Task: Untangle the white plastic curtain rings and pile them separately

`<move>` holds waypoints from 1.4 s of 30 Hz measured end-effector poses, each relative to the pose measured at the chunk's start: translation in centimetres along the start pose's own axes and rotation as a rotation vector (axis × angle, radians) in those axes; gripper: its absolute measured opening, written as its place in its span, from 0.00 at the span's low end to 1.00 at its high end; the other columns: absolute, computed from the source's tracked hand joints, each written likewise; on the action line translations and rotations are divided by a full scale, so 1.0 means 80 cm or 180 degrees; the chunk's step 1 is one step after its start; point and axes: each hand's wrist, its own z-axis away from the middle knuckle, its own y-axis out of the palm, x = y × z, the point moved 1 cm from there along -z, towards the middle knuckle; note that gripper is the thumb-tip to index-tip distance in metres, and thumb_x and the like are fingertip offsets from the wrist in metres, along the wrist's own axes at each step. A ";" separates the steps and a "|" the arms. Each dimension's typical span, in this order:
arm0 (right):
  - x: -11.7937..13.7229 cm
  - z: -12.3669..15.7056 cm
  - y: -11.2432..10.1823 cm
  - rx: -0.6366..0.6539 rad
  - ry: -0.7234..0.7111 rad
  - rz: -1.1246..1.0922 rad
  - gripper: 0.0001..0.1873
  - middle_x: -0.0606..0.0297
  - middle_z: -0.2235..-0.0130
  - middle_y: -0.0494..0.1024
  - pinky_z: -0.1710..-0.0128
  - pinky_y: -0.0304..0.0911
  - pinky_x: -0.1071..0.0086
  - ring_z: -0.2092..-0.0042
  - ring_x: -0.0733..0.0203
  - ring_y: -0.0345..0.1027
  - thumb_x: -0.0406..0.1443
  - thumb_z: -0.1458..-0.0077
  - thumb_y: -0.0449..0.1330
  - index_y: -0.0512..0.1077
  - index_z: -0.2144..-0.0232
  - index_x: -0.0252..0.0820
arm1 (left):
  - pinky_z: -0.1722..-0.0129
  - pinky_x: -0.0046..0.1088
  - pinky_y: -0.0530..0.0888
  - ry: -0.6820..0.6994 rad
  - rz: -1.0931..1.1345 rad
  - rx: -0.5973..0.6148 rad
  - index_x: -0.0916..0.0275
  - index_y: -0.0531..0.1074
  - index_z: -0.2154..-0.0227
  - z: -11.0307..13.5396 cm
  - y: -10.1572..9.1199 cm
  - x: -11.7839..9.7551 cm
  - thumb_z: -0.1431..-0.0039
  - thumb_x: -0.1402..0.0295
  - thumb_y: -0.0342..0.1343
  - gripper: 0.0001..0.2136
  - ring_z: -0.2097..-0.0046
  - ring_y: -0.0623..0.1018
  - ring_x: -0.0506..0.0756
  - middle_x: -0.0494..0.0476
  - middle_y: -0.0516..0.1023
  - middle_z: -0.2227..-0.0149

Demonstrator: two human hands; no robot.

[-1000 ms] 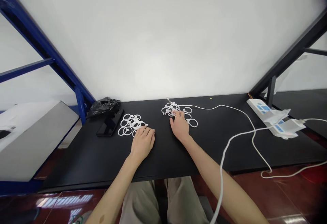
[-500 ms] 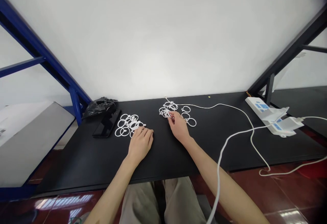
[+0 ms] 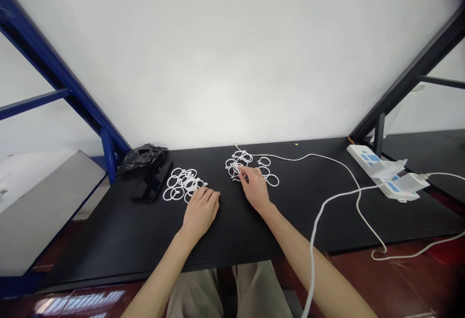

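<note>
White rings [image 3: 186,181] mostly flat, knobs [image 3: 206,184] in mixed directions

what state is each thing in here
left hand, palm down, fingertips at the left rings
right hand, fingers bent at the right rings, grip unclear
left rings, heaped, overlapping
right rings, overlapping, some spread rightward
phone, flat, screen dark
bag, crumpled
power strip, lying flat, on or off unclear
</note>
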 end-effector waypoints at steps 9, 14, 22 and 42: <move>0.031 -0.011 0.025 0.0170 -0.0134 -0.1674 0.17 0.63 0.62 0.77 0.57 0.71 0.67 0.62 0.63 0.72 0.35 0.39 0.55 0.71 0.48 0.44 | 0.56 0.41 0.72 -0.0173 0.0171 -0.0590 0.66 0.65 0.47 -0.037 0.023 -0.003 0.35 0.70 0.50 0.14 0.53 0.74 0.61 0.66 0.75 0.52; 0.032 -0.019 0.019 0.0428 0.0498 -0.2186 0.12 0.65 0.66 0.75 0.61 0.71 0.68 0.65 0.63 0.73 0.37 0.42 0.58 0.71 0.56 0.41 | 0.63 0.36 0.71 -0.0030 0.0541 -0.0504 0.62 0.68 0.61 -0.057 0.034 0.010 0.33 0.74 0.48 0.05 0.63 0.73 0.57 0.58 0.77 0.62; 0.024 -0.028 0.003 0.0837 0.0961 -0.2425 0.15 0.67 0.70 0.72 0.68 0.64 0.71 0.70 0.66 0.65 0.45 0.38 0.55 0.74 0.56 0.43 | 0.61 0.31 0.73 -0.0237 0.2337 -0.0151 0.59 0.64 0.62 -0.057 0.011 0.005 0.34 0.78 0.43 0.09 0.61 0.72 0.54 0.55 0.73 0.63; 0.033 -0.019 0.002 0.1181 0.1660 -0.2760 0.14 0.70 0.77 0.72 0.71 0.65 0.71 0.74 0.67 0.66 0.46 0.47 0.64 0.72 0.69 0.41 | 0.69 0.33 0.66 -0.0109 0.1615 -0.0501 0.60 0.65 0.75 -0.064 0.005 0.012 0.39 0.77 0.50 0.10 0.69 0.67 0.53 0.51 0.70 0.75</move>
